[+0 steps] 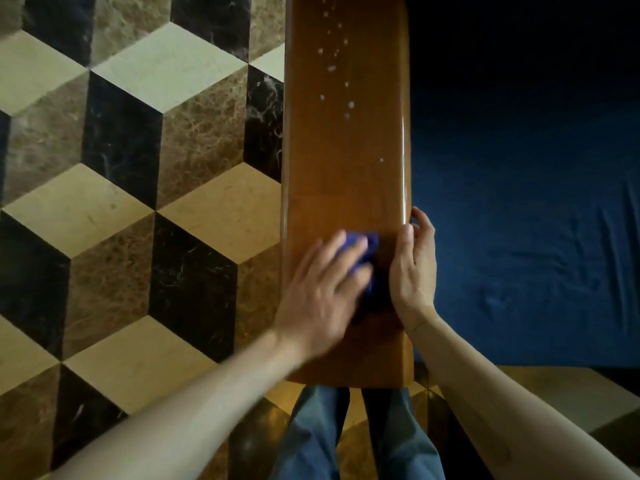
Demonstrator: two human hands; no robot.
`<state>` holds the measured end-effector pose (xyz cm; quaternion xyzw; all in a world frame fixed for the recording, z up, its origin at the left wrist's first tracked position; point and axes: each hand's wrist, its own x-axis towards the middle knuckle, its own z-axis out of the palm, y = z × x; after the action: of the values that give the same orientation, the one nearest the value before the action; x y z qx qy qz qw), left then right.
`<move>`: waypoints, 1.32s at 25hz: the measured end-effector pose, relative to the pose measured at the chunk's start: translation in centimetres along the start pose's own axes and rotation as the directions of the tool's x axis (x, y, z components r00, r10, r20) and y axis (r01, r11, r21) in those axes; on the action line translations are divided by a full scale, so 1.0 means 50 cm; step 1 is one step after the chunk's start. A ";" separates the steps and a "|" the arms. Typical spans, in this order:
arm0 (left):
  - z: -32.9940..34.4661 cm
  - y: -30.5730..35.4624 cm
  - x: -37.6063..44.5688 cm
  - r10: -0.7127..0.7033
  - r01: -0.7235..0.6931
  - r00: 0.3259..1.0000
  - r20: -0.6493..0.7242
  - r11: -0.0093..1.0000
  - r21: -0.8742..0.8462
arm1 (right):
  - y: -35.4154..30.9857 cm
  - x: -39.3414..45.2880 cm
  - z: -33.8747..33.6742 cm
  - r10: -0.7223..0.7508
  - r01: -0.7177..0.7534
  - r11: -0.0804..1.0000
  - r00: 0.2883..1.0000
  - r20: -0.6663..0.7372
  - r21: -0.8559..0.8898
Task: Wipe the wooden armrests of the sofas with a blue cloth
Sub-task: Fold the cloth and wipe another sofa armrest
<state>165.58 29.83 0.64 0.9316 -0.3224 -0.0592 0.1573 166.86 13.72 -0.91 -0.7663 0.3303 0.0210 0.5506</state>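
Observation:
A long glossy wooden armrest (346,168) runs away from me up the middle of the view. Small white specks dot its far half. My left hand (322,292) lies flat on a crumpled blue cloth (367,244), pressing it onto the near part of the armrest; the hand is blurred. Only the cloth's far edge and right side show from under the fingers. My right hand (414,268) rests on the armrest's right edge beside the cloth, fingers curled over the rim, holding nothing.
A dark blue sofa seat (519,220) lies right of the armrest. A marble floor with a cube pattern (138,185) spreads to the left. My jeans-clad legs (346,434) stand just below the armrest's near end.

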 end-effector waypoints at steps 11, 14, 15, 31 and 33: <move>-0.002 -0.063 0.414 -0.169 0.162 0.965 -0.202 0.986 -0.048 | 0.016 0.003 -0.007 0.074 -0.063 0.916 0.997 -0.012 0.396; 0.032 0.040 0.084 0.206 -0.206 0.978 -0.007 0.977 -0.045 | 0.008 0.006 -0.024 0.194 -0.155 0.856 0.981 -0.029 0.493; 0.022 0.054 -0.029 0.313 -0.312 0.947 0.069 0.950 -0.032 | 0.001 0.004 -0.031 0.239 -0.204 0.836 0.971 -0.003 0.510; -0.004 0.008 -0.155 0.512 -0.529 0.826 0.236 0.849 0.011 | -0.175 0.224 0.032 -0.390 0.436 0.829 0.900 0.197 -0.351; -0.019 -0.077 -0.045 0.386 -0.387 0.916 0.108 0.922 -0.009 | -0.202 0.273 0.078 -0.430 0.505 0.686 0.862 0.268 -0.524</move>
<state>166.25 34.31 0.27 0.8459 -0.5083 -0.0754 0.1424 184.16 12.22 0.55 -0.9520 0.0668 0.0262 0.2976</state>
